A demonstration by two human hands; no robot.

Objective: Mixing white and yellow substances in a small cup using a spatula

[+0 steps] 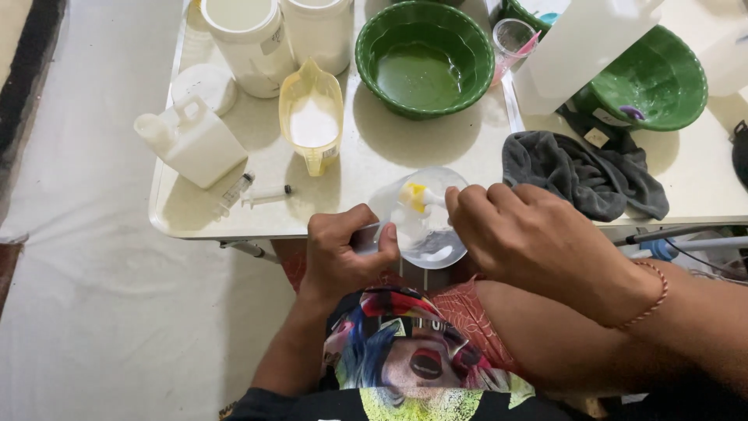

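Left hand (339, 253): fingers closed round clear plastic cup (421, 222), held at near edge of table (374, 156). Right hand (518, 230): pinched shut on yellow-tipped white tool (417, 196) (tip inside cup). Nearby: yellow jug (312, 117), green bowl (425, 58), grey cloth (580, 171), syringe (265, 196).

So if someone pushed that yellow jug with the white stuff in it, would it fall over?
Probably not easily. The yellow jug looks wide and squat and holds white liquid, so it likely slides rather than tips. A hard shove might slosh liquid out of its open top. Its plastic looks thin, so probably light.
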